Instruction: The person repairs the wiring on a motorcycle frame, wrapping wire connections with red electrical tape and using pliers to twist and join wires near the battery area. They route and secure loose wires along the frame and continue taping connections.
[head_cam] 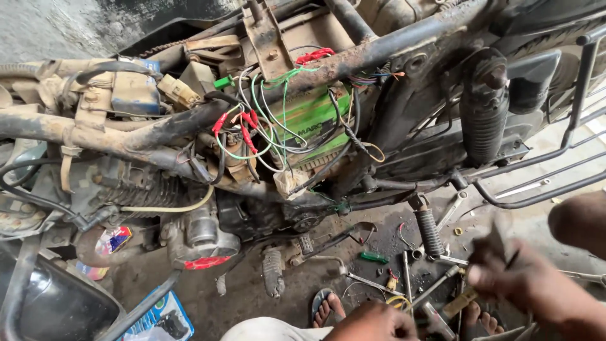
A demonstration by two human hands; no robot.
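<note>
My left hand (374,323) is at the bottom edge, closed in a fist around a grey metal tool (435,321) that sticks out to the right. My right hand (521,281) hovers just right of it with the fingers curled on a dark, blurred tool (499,237). A tan wooden handle (459,303) lies between the two hands. Both hands are low over the tool-strewn floor, in front of a stripped, dusty motorcycle frame (379,47). A green battery (312,120) sits in the frame amid loose green, white and red-tipped wires (243,132).
A black rear shock (483,113) stands at the right. A foot peg (273,271), a green-handled screwdriver (374,257), spanners (453,208) and small parts lie on the oily floor. My sandalled foot (328,308) and knee (577,221) are near. A blue packet (158,316) lies bottom left.
</note>
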